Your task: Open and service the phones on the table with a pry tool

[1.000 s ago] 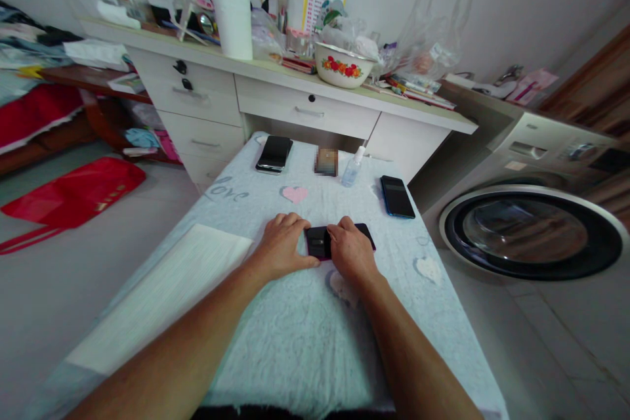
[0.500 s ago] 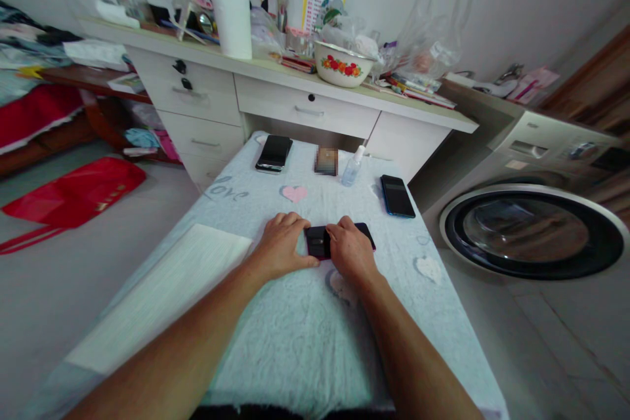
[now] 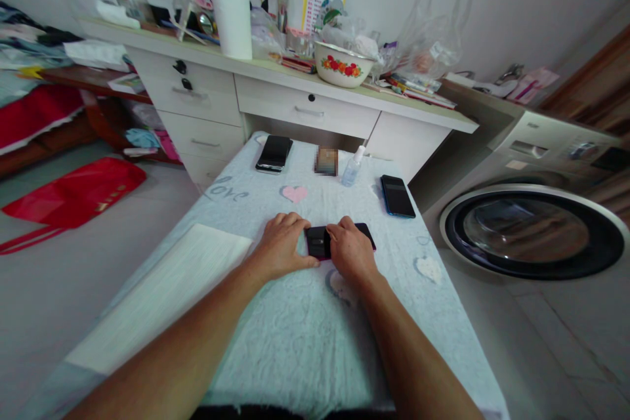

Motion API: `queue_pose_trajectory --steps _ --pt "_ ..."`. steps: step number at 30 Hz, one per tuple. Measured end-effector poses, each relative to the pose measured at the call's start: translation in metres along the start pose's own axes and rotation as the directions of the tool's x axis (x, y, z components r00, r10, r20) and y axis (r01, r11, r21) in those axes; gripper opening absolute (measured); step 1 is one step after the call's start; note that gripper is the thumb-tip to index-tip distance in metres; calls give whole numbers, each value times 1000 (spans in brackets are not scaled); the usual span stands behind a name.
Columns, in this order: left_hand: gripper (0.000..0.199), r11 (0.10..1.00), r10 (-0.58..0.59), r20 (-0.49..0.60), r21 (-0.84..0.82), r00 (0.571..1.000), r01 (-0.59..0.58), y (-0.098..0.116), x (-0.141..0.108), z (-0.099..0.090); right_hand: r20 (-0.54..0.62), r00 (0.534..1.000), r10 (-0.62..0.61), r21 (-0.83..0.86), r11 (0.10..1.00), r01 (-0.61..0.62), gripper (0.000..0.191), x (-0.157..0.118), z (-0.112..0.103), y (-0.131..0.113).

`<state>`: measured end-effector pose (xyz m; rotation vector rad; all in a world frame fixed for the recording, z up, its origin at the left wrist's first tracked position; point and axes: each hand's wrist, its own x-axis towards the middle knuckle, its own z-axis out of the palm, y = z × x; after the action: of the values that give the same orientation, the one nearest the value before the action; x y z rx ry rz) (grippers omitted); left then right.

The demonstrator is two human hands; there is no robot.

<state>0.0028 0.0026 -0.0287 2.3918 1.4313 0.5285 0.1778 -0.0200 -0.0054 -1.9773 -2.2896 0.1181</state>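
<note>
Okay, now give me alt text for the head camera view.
Two bare hands, left and right, steady a dark phone on a cloth-covered table; beyond lie more phones and a spray bottle.

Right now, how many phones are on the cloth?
3 visible: a pink-edged phone under the right hand, a blue-edged phone at right, and a black phone far left, perhaps with another beneath.
</note>
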Motion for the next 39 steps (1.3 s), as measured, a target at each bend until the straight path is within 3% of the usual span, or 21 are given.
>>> queue_pose_trajectory --steps 39 --pt "64 1000 11 -8 22 1000 -11 0 0 0 -25 999 -28 12 1000 28 29 0 2 1"
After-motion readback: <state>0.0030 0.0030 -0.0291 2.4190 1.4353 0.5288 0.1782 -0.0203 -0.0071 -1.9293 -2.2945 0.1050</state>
